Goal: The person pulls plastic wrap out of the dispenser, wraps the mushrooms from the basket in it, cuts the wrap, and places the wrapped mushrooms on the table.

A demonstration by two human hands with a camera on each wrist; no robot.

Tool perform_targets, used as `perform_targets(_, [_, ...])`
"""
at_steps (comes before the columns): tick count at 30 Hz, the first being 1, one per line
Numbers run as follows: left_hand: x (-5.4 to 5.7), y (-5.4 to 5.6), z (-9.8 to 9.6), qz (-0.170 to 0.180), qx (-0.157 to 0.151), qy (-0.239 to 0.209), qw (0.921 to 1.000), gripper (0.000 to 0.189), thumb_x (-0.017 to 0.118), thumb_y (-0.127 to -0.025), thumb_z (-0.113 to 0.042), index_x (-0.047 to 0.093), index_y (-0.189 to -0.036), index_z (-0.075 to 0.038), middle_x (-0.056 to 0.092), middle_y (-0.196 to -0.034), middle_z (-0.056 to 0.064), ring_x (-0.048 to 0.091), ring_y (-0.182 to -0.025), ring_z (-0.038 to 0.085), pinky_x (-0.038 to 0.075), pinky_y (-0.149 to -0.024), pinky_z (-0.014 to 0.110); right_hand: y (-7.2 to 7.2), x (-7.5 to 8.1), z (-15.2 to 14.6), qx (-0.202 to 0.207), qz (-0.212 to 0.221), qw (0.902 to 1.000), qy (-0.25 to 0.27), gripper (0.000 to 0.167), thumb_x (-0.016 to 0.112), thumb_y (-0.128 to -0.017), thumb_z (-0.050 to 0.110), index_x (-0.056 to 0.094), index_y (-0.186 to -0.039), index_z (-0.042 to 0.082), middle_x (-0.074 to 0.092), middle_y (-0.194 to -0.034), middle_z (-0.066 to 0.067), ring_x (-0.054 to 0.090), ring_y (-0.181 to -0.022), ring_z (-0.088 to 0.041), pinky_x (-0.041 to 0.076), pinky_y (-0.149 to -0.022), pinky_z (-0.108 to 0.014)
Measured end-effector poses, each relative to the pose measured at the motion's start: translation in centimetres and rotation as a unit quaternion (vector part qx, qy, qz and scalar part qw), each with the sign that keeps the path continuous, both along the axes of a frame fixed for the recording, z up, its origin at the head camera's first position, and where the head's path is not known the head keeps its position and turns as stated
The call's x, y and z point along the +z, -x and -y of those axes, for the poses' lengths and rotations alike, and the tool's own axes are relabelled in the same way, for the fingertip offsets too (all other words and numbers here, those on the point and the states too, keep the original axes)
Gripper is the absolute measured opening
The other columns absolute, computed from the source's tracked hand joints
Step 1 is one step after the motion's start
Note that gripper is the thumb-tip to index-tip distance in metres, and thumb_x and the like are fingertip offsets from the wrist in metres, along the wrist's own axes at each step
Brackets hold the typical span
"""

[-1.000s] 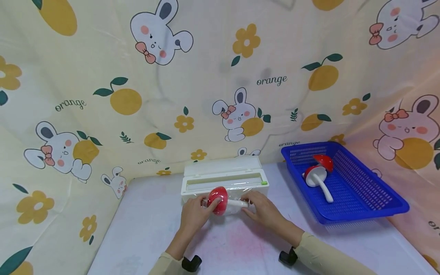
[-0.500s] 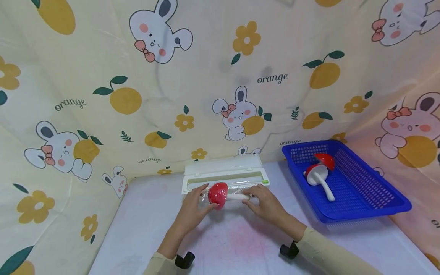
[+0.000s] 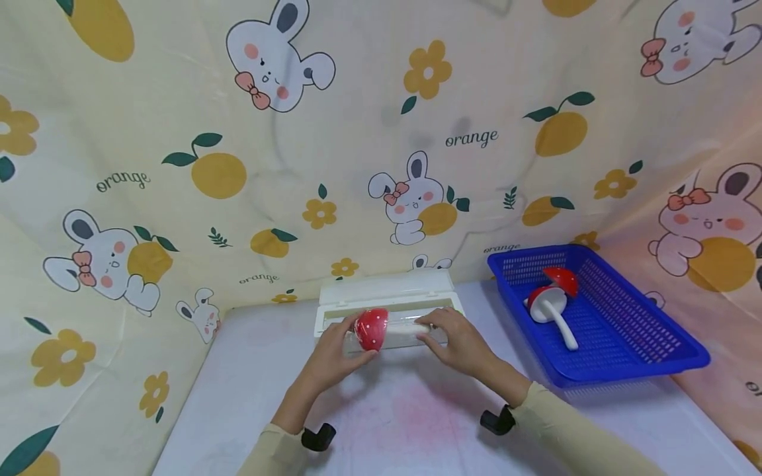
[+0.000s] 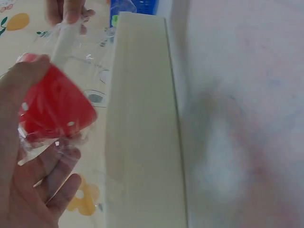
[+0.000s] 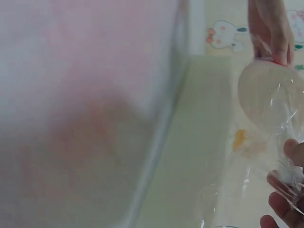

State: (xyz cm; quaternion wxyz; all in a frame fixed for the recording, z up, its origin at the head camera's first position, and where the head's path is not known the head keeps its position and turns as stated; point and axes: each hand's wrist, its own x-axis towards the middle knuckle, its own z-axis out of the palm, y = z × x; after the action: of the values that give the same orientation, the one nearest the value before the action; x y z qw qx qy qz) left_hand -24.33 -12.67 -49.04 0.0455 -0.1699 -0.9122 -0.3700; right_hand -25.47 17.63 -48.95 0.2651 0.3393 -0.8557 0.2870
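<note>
Nearest are the two sleeves point(image 3: 586, 430), light in colour, with a black piece point(image 3: 497, 420) at each wrist. Before them, the left hand point(image 3: 329, 357) holds the red cap of a toy mushroom point(image 3: 372, 329); its fingers are clamped on this cap, the thumb against one side. The right hand point(image 3: 461, 340) pinches the far end of the white stem, and its fingers close there on the clear film point(image 5: 287, 118) which wraps the mushroom. The mushroom lies sideways in the air, cap to the left, and in the head view it covers a part of the white box point(image 4: 142, 123). This box stands on the desk point(image 3: 256, 396) with its lid point(image 3: 387, 287) raised at the back. To the right is a blue basket point(image 3: 619, 330), containing two more red-capped mushrooms point(image 3: 546, 305) near its left side. Behind everything hangs a cloth point(image 3: 357, 132) with rabbits and oranges.
</note>
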Motion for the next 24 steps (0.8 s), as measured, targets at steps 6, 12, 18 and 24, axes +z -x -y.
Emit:
perform_targets(6, [1.5, 0.6, -0.2, -0.021, 0.013, -0.062, 0.9978, 0.085, 0.090, -0.087, -0.037, 0.047, -0.158, -0.019, 0.060, -0.150, 0.006, 0.056, -0.137, 0.029, 0.058, -0.103, 0.055, 0.8, 3.0, 0.2, 0.012, -0.003, 0.9999, 0.003, 0.030, 0.088, -0.092, 0.017, 0.077, -0.118, 0.010, 0.075, -0.104, 0.000, 0.064, -0.097, -0.019, 0.059, -0.085, -0.041])
perform_targets(12, [2.6, 1.2, -0.5, -0.014, 0.039, -0.071, 0.9966, 0.083, 0.090, -0.087, -0.037, 0.048, -0.157, -0.019, 0.059, -0.151, 0.008, 0.056, -0.137, 0.031, 0.060, -0.099, 0.055, 1.5, 5.1, 0.4, -0.004, 0.029, 0.9995, -0.015, 0.030, 0.085, -0.094, 0.021, 0.078, -0.122, 0.013, 0.076, -0.107, 0.002, 0.064, -0.101, -0.019, 0.060, -0.090, -0.042])
perform_targets(18, [3.6, 2.0, -0.8, -0.018, 0.046, -0.083, 0.9953, 0.081, 0.090, -0.088, -0.035, 0.049, -0.156, -0.019, 0.059, -0.152, 0.007, 0.055, -0.140, 0.031, 0.059, -0.100, 0.055, 2.0, 6.2, 0.5, -0.012, 0.051, 0.9986, -0.001, 0.031, 0.084, -0.096, 0.021, 0.077, -0.125, 0.012, 0.076, -0.110, -0.002, 0.066, -0.106, -0.022, 0.061, -0.093, -0.045])
perform_targets(24, [4.4, 2.5, -0.8, -0.034, 0.036, -0.097, 0.9941, 0.079, 0.088, -0.090, -0.035, 0.050, -0.157, -0.019, 0.062, -0.151, 0.007, 0.058, -0.138, 0.030, 0.059, -0.101, 0.052, 2.2, 7.0, 0.4, -0.017, 0.063, 0.9978, 0.009, 0.032, 0.082, -0.098, 0.023, 0.077, -0.128, 0.012, 0.076, -0.115, -0.005, 0.066, -0.112, -0.026, 0.060, -0.097, -0.048])
